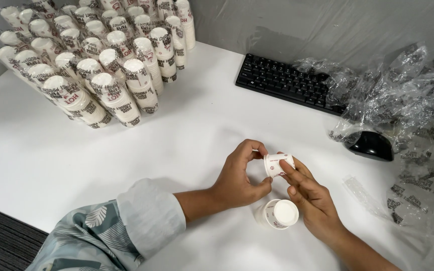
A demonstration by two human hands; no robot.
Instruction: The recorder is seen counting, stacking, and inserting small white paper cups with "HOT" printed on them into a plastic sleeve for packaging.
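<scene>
A small white printed paper cup [278, 164] sits pinched between both hands above the white counter [187, 135]: the left hand [239, 178] grip grasps its rim, the right hand [310, 193] grip clasps its side. A second white paper cup [279, 214] lies just below it.

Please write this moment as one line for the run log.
left hand: holds small white paper cup | right hand: fingers on same cup | second white paper cup: on white table
</scene>
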